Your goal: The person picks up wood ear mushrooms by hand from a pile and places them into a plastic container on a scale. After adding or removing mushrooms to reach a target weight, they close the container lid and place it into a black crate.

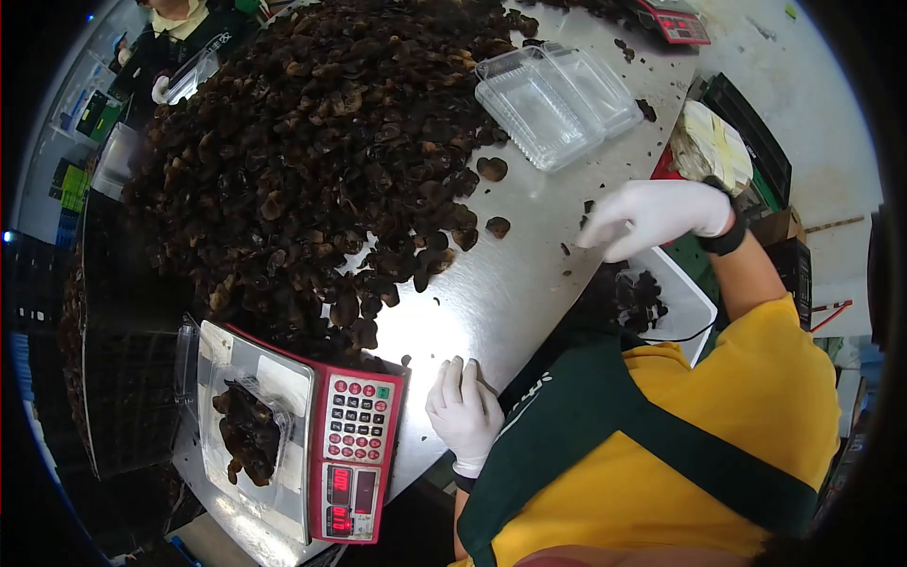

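Note:
My right hand [661,217], in a white glove, hangs above the table's edge near a white bin [694,302]. Its fingers are bent, with a gap between thumb and fingers and nothing visible in them. My left hand [465,408], also gloved, rests on the steel table [510,255] beside a red scale [351,454], fingers lying loosely forward. On the scale's plate stands an open clear plastic box [283,416] holding dark wood ear mushrooms [248,430]. A large heap of wood ear mushrooms [321,142] covers the table ahead of me.
Empty clear clamshell boxes [557,104] sit beside the heap. Another red scale [673,24] stands at the far end. Dark pieces [641,300] lie in the bin against my apron. Across the table is another person [184,38] with a gloved hand. A wrapped white bundle [710,146] lies beyond the edge.

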The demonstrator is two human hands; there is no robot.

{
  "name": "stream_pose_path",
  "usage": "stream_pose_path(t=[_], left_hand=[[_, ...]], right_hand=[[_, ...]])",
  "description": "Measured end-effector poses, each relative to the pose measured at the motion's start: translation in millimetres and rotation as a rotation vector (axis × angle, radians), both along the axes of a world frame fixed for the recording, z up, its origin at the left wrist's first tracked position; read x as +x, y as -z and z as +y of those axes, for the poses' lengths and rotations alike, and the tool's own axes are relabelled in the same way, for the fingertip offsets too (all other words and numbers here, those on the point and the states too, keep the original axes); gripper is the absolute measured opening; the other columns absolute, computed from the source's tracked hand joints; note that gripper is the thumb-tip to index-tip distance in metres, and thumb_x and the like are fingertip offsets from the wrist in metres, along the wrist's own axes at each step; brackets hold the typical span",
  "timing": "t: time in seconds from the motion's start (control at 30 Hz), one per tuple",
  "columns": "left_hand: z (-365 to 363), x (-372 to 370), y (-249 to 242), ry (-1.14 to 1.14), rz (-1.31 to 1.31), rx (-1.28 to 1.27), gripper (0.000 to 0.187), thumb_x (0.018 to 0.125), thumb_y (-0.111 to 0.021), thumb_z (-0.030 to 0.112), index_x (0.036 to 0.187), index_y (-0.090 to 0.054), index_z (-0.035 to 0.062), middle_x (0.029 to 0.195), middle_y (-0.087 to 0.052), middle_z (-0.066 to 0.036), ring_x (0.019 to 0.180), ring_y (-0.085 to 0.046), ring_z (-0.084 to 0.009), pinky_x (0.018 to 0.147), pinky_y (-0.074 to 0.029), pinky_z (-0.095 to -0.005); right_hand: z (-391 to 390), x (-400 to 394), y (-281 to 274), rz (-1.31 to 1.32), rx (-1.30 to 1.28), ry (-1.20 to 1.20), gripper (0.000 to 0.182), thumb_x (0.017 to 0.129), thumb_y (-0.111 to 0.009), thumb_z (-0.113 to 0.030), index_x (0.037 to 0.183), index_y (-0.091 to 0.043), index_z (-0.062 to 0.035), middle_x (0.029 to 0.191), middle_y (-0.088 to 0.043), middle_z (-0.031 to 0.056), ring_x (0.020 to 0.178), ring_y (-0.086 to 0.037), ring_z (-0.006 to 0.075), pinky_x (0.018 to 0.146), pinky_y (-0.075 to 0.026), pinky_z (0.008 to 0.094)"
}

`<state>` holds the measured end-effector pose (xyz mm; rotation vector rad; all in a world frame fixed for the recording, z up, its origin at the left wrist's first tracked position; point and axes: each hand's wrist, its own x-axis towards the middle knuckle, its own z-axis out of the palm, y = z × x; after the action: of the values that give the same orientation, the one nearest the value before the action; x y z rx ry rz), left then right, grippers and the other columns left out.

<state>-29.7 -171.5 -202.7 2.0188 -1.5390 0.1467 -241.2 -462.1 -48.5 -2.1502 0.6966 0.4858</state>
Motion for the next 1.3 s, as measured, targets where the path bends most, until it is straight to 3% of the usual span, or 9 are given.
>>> stream_pose_path(t=[0.1,0.23,0.43,0.57,0.63,0.73,0.87,1.03,1.3], left_hand=[[1,1,-2,0.009,-0.002,0.011,0.032,0.081,-0.064,0.003,0.113,-0.067,0.0053,0.119,-0.063,-0.011,0.114,-0.060,-0.0301,0.094,-0.043,-0.0411],[-4,-4,-8,-0.028,0.030,-0.022,0.031,0.078,-0.066,-0.004,0.107,-0.068,0.0055,0.113,-0.064,-0.009,0.109,-0.062,-0.0297,0.093,-0.045,-0.0407],[-5,-5,-8,-0.048,0.032,-0.027,0.031,0.078,-0.066,-0.004,0.107,-0.067,0.0056,0.112,-0.065,-0.009,0.109,-0.063,-0.0286,0.092,-0.045,-0.0396],[-5,-3,-5,-0.036,0.033,-0.023,0.031,0.078,-0.067,-0.004,0.107,-0.067,0.0058,0.113,-0.065,-0.009,0.109,-0.062,-0.0287,0.093,-0.045,-0.0396],[-3,-1,-2,-0.008,-0.015,-0.007,0.032,0.080,-0.065,0.003,0.112,-0.066,0.0044,0.115,-0.064,-0.012,0.110,-0.062,-0.0306,0.091,-0.045,-0.0405],[-3,-1,-1,-0.003,-0.020,-0.001,0.032,0.080,-0.065,0.003,0.112,-0.066,0.0050,0.116,-0.064,-0.011,0.111,-0.061,-0.0301,0.092,-0.044,-0.0404],[-1,-2,-1,-0.021,-0.006,0.022,0.033,0.079,-0.065,0.003,0.112,-0.066,0.0059,0.119,-0.063,-0.009,0.113,-0.060,-0.0292,0.093,-0.043,-0.0408],[-2,-2,0,-0.022,-0.006,-0.005,0.033,0.080,-0.066,0.003,0.113,-0.066,0.0058,0.119,-0.063,-0.010,0.113,-0.061,-0.0296,0.092,-0.044,-0.0408],[-1,-3,-1,-0.022,-0.031,-0.020,0.033,0.080,-0.066,0.002,0.113,-0.066,0.0054,0.118,-0.063,-0.010,0.112,-0.061,-0.0297,0.090,-0.045,-0.0407]], right_hand=[[0,58,47,-0.525,-0.280,-0.134,0.058,0.083,-0.072,-0.019,0.137,-0.056,-0.0107,0.136,-0.057,0.0162,0.124,-0.055,0.0299,0.102,-0.047,0.0395],[13,164,78,-0.699,-0.557,-0.082,0.070,0.076,-0.077,-0.025,0.141,-0.052,-0.0168,0.148,-0.042,0.0184,0.133,-0.043,0.0421,0.108,-0.042,0.0450],[42,212,101,-0.572,-0.634,-0.344,0.055,0.074,-0.079,-0.026,0.126,-0.063,-0.0200,0.144,-0.047,0.0112,0.132,-0.047,0.0327,0.098,-0.051,0.0442],[-3,181,119,-0.904,-0.350,-0.012,0.026,0.081,-0.072,-0.015,0.107,-0.071,-0.0124,0.107,-0.065,0.0083,0.103,-0.063,0.0250,0.090,-0.053,0.0346],[-21,167,113,-0.935,-0.349,0.127,0.022,0.085,-0.072,-0.016,0.106,-0.073,-0.0096,0.099,-0.067,0.0083,0.090,-0.067,0.0215,0.084,-0.053,0.0317],[-31,154,87,-0.692,0.074,0.513,0.025,0.091,-0.070,-0.017,0.113,-0.073,-0.0076,0.100,-0.071,0.0060,0.073,-0.062,0.0072,0.075,-0.052,0.0252],[-46,155,99,-0.866,0.189,0.540,0.027,0.095,-0.067,-0.020,0.117,-0.071,-0.0055,0.110,-0.071,0.0040,0.093,-0.063,0.0086,0.084,-0.050,0.0231],[-46,159,101,-0.906,0.915,0.718,0.031,0.098,-0.063,-0.022,0.124,-0.067,-0.0042,0.121,-0.067,0.0038,0.105,-0.064,0.0122,0.092,-0.053,0.0264],[-34,162,84,-0.810,0.799,0.742,0.034,0.101,-0.057,-0.032,0.121,-0.067,-0.0069,0.109,-0.068,0.0015,0.097,-0.062,0.0103,0.079,-0.053,0.0275]])
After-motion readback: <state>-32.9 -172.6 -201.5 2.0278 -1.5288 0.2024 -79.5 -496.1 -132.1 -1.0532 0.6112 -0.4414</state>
